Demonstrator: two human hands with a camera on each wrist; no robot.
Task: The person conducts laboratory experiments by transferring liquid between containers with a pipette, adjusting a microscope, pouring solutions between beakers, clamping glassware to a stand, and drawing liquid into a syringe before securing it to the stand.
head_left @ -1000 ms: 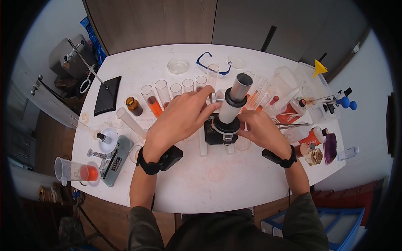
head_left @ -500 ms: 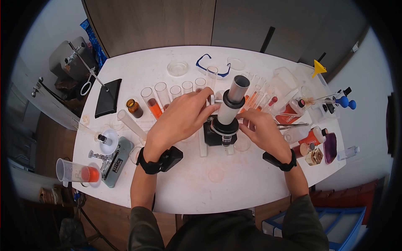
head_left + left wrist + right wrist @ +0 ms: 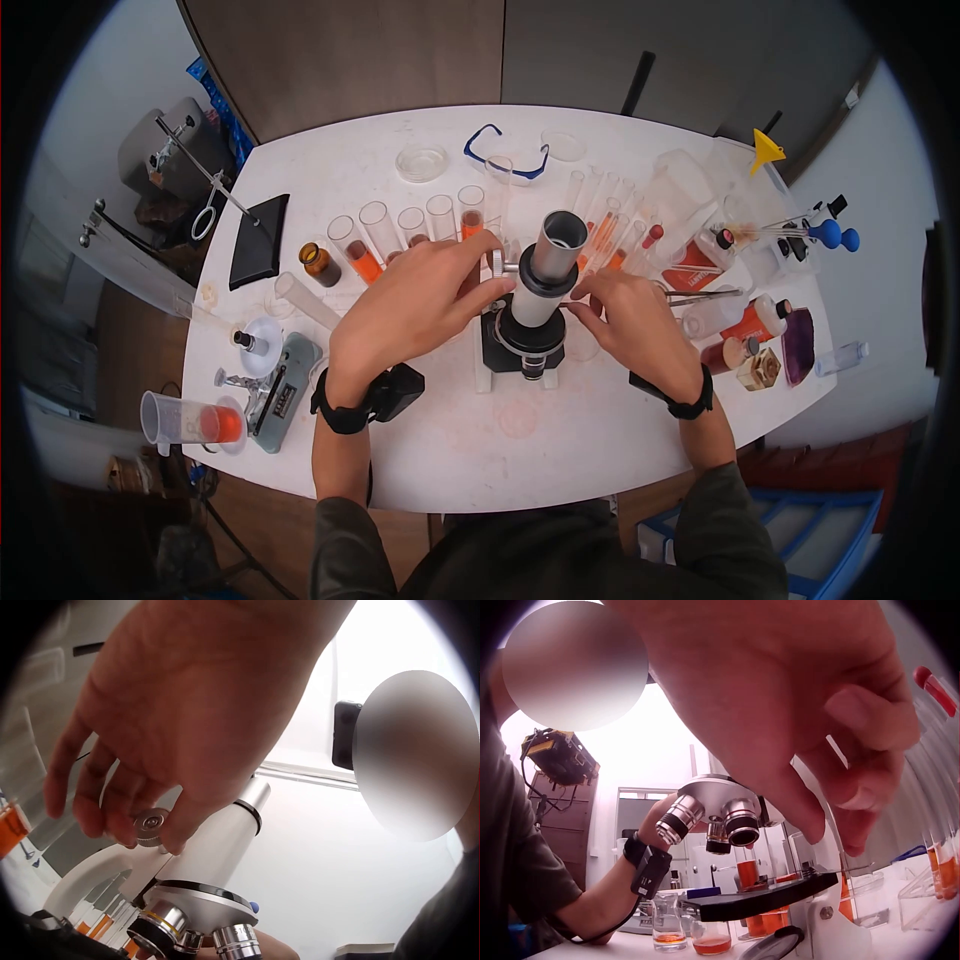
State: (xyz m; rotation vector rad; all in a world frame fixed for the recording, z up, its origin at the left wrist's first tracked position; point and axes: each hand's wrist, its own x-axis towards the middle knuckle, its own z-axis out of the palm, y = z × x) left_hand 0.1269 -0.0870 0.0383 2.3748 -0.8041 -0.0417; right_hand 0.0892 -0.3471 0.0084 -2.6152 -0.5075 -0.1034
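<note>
Midway along a white tabletop with a curved edge (image 3: pixel 440 450) stands a white-and-black metal microscope (image 3: pixel 536 306), upright between a person's two bare hands. Compared with half a second ago, its silver-grey upper tube (image 3: pixel 556 258) sits lower in the head view and shows more of its round mouth; the viewpoint seems to have leaned in over it. Both hands keep their places beside the microscope, so, as a judgement, the work is one of steady adjustment, with the eye brought closer to the tube's line.

The left hand (image 3: pixel 415 295) pinches a round ribbed metal side knob (image 3: pixel 151 823) between thumb and fingertips. The right hand (image 3: pixel 640 325) curves close to the opposite side, fingers bent; whether they grasp anything is hidden. Beneath the silver-and-black objective lenses (image 3: pixel 717 836) lies a flat black stage (image 3: pixel 765 895), with a visible gap between.

Room for moving lies mainly toward the person, where pink-stained tabletop runs to the front edge. Behind the left hand, tall clear glass cylinders, some with orange liquid (image 3: pixel 358 255), crowd close. Past the right hand, silver metal tweezers (image 3: pixel 703 296) and orange-labelled bottles (image 3: pixel 755 322) hem the outer side.
</note>
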